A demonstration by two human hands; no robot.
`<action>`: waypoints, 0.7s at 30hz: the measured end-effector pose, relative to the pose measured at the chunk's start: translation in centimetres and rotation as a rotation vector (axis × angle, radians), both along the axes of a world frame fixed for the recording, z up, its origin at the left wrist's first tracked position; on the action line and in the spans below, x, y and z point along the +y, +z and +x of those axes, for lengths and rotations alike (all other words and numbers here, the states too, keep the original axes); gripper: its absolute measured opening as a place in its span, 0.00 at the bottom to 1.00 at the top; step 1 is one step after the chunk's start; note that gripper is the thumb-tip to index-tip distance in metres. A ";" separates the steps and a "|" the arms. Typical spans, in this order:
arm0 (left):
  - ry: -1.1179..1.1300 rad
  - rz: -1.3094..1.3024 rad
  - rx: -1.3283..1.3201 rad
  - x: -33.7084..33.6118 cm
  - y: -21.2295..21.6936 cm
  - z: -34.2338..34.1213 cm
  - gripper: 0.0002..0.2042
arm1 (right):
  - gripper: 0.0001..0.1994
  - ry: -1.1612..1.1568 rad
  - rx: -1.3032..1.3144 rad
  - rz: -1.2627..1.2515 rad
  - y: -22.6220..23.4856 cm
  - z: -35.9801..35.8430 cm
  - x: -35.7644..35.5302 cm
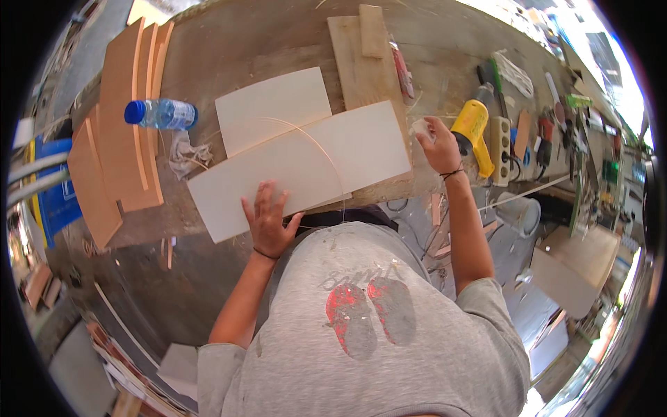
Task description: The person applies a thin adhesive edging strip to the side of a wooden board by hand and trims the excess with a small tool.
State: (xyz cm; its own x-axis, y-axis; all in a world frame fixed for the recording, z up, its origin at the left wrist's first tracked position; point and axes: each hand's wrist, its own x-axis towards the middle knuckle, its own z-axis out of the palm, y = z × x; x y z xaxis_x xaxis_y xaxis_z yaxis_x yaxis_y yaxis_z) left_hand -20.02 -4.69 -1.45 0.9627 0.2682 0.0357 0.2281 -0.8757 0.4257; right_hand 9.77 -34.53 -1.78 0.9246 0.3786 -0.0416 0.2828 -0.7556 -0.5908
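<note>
The left hand (267,221) lies flat, fingers spread, pressing a pale board (306,167) on the table (229,42). The right hand (439,144) pinches a small cloth (422,129) at the board's right edge. A water bottle (161,113), partly full, lies nearby.

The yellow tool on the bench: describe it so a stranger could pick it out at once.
Start at the big pale panel lying across the wooden workbench, under the left hand. Follow its right end to the right hand, which holds a small whitish piece at the panel's corner. Just right of that hand lies the yellow tool, pistol-shaped with a dark nozzle, the only bright yellow thing among the darker hand tools.
</note>
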 end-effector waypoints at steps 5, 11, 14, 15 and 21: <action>0.211 0.077 -0.187 -6.9 0.1 -3.7 0.24 | 0.19 0.112 -0.034 0.076 -2.1 8.3 1.7; 0.458 -0.619 -0.110 -13.1 -2.3 -2.6 0.24 | 0.29 0.090 -0.038 -0.049 -6.3 16.5 6.9; 0.694 -0.986 -0.285 -15.5 -3.2 -0.5 0.21 | 0.27 0.054 0.217 -0.027 -6.1 18.1 8.1; 0.697 -0.984 -0.251 -15.8 -3.2 -0.3 0.19 | 0.26 0.020 0.329 -0.014 -5.7 18.3 8.2; 0.988 -0.740 -0.235 -17.1 -2.8 -3.4 0.10 | 0.15 0.014 0.771 0.134 -3.2 18.6 7.1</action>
